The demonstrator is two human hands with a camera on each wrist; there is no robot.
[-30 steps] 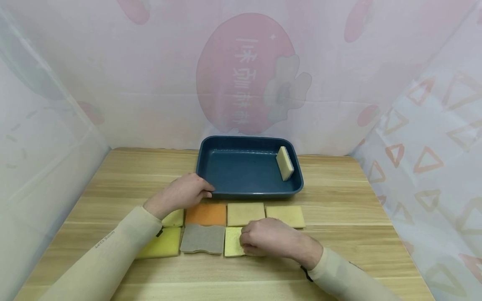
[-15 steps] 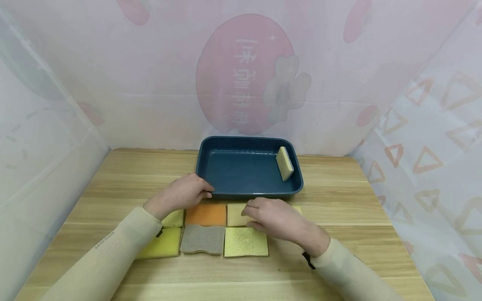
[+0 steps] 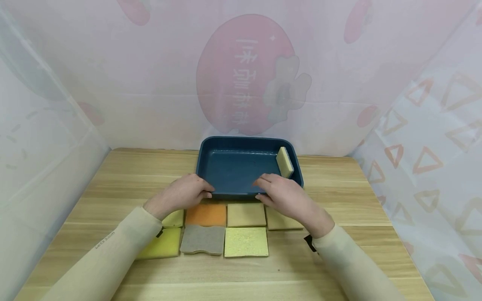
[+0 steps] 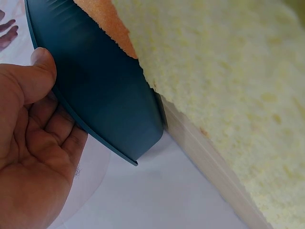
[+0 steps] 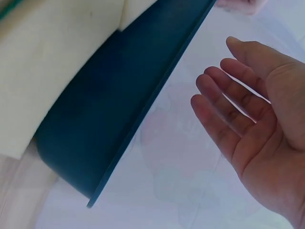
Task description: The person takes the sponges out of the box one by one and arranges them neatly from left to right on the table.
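My left hand [image 3: 184,191] grips the near rim of a dark blue rectangular tray [image 3: 244,195] by its left corner; in the left wrist view the thumb lies on the outer wall with the fingers over the rim. Above the tray's near rim, toward the right, my right hand [image 3: 284,195] is held with fingers extended and nothing in it. The right wrist view shows those fingers apart from the tray wall [image 5: 114,105]. A cream sponge [image 3: 284,162] stands on edge inside the tray at its right end.
Sponges lie in two rows before the tray: orange [image 3: 206,215], beige [image 3: 246,215], another beige sponge [image 3: 282,220] partly covered by my right hand, grey wavy-edged [image 3: 202,239], pale yellow [image 3: 246,241] and yellow [image 3: 162,244]. A yellow-green sponge [image 3: 174,219] is half hidden by my left wrist.
My right hand has left the pale yellow sponge in the near row and moved forward, over the beige sponges, to the tray's near rim. The left hand has stayed in place.
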